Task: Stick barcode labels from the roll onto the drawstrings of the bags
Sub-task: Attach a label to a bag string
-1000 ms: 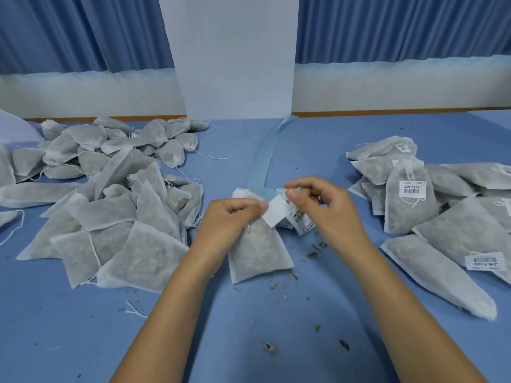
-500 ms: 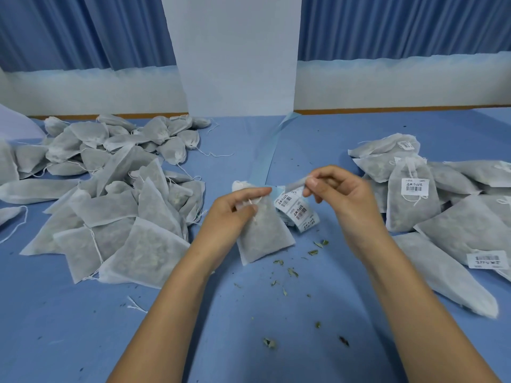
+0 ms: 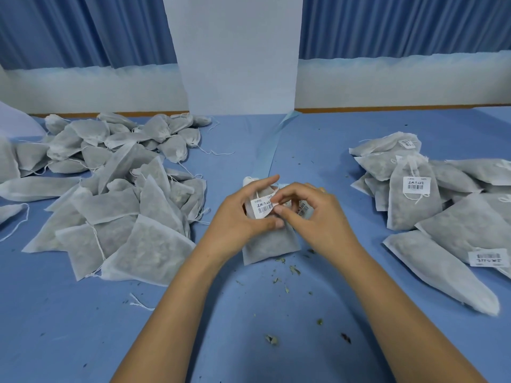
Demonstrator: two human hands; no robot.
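1. Left hand (image 3: 243, 214): at the middle of the blue desk (image 3: 83, 327). It grasps the bag (image 3: 269, 244) near its gathered top, with the thumb laid across the front and the fingers (image 3: 269, 180) reaching up behind it.
2. Right hand (image 3: 318, 219): just right of the left hand, the two thumbs close together. Thumb and forefinger pinch the right edge of the barcode label (image 3: 262, 207); the other fingers are curled.
3. Barcode label: white, printed side up, lying on the upper front of the bag between the two hands.
4. Bag: a filled grey-white mesh pouch, with its lower end toward the near side.
5. Drawstring (image 3: 257, 195): thin white thread seen at the label's upper left. Whether the label is stuck on it cannot be told.
6. Label roll (image 3: 303, 210): mostly hidden behind the right hand; printed labels show between its fingers.
7. Backing strip (image 3: 272, 145): pale blue, running from behind the hands toward the far edge of the desk.
8. Unlabelled bags (image 3: 110, 203): a large heap on the left, with loose strings trailing.
9. Labelled bags (image 3: 412, 217): a smaller heap on the right, several showing white barcode labels.
10. Leaf crumbs (image 3: 293, 270): scattered on the desk just near of the bag.
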